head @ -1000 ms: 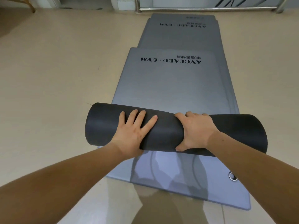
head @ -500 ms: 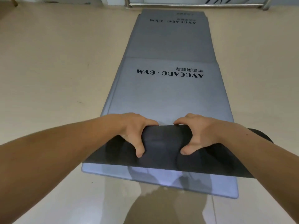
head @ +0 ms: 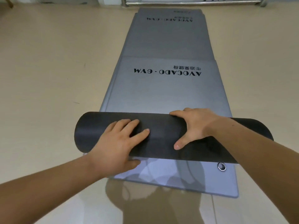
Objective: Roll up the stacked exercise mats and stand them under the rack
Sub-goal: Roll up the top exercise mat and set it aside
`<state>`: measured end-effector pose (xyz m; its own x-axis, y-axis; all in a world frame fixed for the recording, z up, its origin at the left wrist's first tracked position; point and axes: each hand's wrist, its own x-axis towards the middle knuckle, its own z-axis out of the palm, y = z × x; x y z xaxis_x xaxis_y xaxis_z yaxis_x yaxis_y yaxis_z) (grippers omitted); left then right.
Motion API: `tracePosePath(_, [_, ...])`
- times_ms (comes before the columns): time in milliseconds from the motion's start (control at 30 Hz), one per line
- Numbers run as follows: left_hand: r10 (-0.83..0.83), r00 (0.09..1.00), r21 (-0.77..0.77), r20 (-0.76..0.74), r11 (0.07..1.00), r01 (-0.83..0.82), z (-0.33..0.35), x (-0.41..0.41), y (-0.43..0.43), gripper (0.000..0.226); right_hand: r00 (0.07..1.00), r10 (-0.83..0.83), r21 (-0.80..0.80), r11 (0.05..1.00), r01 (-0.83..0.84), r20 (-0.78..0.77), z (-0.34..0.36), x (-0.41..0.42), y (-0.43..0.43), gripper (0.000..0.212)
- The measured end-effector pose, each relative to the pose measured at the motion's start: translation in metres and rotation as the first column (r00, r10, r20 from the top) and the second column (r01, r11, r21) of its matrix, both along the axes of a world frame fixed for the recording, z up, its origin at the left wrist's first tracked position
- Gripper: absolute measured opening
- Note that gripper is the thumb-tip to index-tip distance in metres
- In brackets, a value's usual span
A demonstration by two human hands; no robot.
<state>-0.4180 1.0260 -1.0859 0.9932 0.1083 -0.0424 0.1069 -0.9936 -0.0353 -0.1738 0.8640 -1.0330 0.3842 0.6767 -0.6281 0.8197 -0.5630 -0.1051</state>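
Note:
Several grey exercise mats (head: 168, 39) lie stacked lengthwise on the floor, running away from me. The top mat (head: 166, 94), printed "AVOCADO · GYM", is partly rolled from its near end into a black roll (head: 161, 131) lying across the stack. My left hand (head: 119, 143) lies on the left half of the roll, fingers spread over the top and thumb tucked under its near edge. My right hand (head: 195, 125) grips the roll to the right of its middle, fingers hooked over the far side and thumb on the near side.
The mat beneath shows a metal eyelet (head: 221, 166) at its near right corner. A metal rack rail (head: 191, 3) runs along the wall beyond the far end of the stack. Glossy beige floor (head: 56, 78) lies on both sides.
The roll has turned forward toward the printed logo and looks thicker. My left hand has gone from a curled grip to lying spread on top. My right hand stays hooked over the far side.

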Motion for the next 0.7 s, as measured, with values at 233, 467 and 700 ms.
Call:
tracePosePath(233, [0.112, 0.973, 0.125, -0.201, 0.988, -0.088, -0.022, 0.032, -0.004, 0.122, 0.998, -0.050, 0.200, 0.979, 0.041, 0.038, -0.002, -0.008, 0.006, 0.098])
tracePosePath(467, [0.066, 0.975, 0.047, -0.211, 0.997, -0.057, -0.001, 0.075, 0.029, 0.129, 0.949, 0.049, 0.081, 0.994, -0.078, 0.310, -0.006, -0.037, 0.008, 0.125])
tracePosePath(700, [0.051, 0.969, -0.025, -0.240, 0.998, -0.059, 0.015, 0.097, 0.047, 0.118, 0.879, 0.036, 0.139, 0.984, -0.115, 0.475, -0.036, -0.032, 0.006, 0.130])
